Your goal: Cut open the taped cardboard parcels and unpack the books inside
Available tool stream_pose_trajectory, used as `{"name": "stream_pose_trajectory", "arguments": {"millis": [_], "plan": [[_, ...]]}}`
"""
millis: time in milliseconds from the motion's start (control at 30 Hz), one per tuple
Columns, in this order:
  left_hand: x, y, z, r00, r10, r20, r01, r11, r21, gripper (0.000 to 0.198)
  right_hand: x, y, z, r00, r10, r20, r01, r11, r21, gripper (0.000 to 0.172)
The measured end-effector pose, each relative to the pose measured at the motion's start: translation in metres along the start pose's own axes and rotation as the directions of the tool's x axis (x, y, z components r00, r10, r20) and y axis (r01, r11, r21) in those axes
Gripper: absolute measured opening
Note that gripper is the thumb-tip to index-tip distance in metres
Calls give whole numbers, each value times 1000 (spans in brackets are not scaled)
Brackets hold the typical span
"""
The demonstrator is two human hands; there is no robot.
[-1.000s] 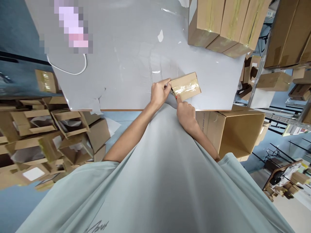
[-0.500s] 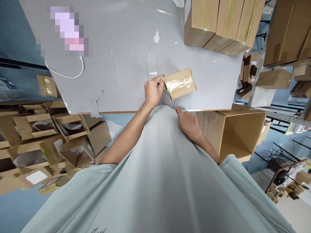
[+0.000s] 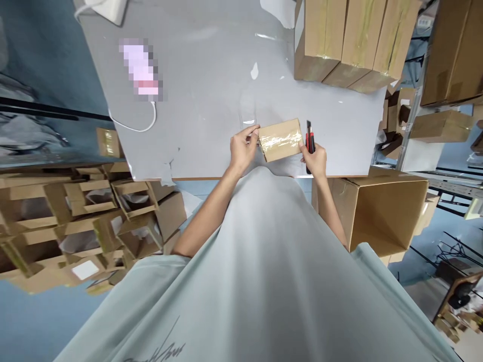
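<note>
A small cardboard box (image 3: pixel 279 140) with shiny clear tape across its top is in front of me, over the near part of the grey table. My left hand (image 3: pixel 243 149) pinches its left end between thumb and fingers. At the opposite end, the thumb of my right hand (image 3: pixel 315 160) touches the box's right edge. That same hand holds a red and black box cutter (image 3: pixel 310 143), its tip pointing away from me. The fingers behind the cutter are partly hidden.
Taped cartons (image 3: pixel 341 42) stand at the table's (image 3: pixel 196 100) back right. A large open carton (image 3: pixel 388 211) is below the right edge. Several open boxes (image 3: pixel 98 216) are stacked at lower left. A white cable (image 3: pixel 149 125) lies on the left beside a blurred object.
My right hand has moved up from the table's front edge to the box's right end, turning the cutter upright. The left hand keeps its hold. The view has shifted left.
</note>
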State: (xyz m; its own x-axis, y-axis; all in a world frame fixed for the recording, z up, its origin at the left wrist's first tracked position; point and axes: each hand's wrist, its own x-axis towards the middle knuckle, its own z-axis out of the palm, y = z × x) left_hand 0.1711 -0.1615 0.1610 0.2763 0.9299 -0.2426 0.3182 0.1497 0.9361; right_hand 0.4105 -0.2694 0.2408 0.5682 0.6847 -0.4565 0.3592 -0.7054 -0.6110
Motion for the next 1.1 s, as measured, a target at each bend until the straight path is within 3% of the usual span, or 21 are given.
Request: {"name": "stream_pose_trajectory", "arguments": {"millis": [167,267,367,500,733,833,900,1000,1100], "plan": [[1,-8,-42,999,19,-51,-18,1000,18,67,-37,-3,39,982,38,183,-79,971,225,53],[-11,-17,-60,1000,0,22,0,1000,-13,80,-48,-2,54,976,29,215,-105,929,354,56],[-28,-24,-69,992,-54,114,61,997,-54,92,-51,0,59,976,68,208,-145,913,381,58],[-40,-28,-78,982,-64,176,74,996,-51,88,-51,1,57,974,56,220,-147,895,421,61],[-32,-23,-94,991,-77,108,75,997,26,81,-51,4,60,979,25,205,-111,899,425,58],[-23,-2,-85,998,46,45,-52,989,141,70,-54,5,60,982,22,186,-100,901,423,55],[-15,18,-68,981,175,83,-190,949,251,60,-56,5,59,986,22,165,-89,905,416,52],[-4,43,-33,911,292,292,-382,864,328,48,-57,4,57,991,28,133,-76,925,372,47],[6,52,-6,818,331,471,-508,800,320,43,-57,0,56,991,45,123,-78,957,281,37]]}}
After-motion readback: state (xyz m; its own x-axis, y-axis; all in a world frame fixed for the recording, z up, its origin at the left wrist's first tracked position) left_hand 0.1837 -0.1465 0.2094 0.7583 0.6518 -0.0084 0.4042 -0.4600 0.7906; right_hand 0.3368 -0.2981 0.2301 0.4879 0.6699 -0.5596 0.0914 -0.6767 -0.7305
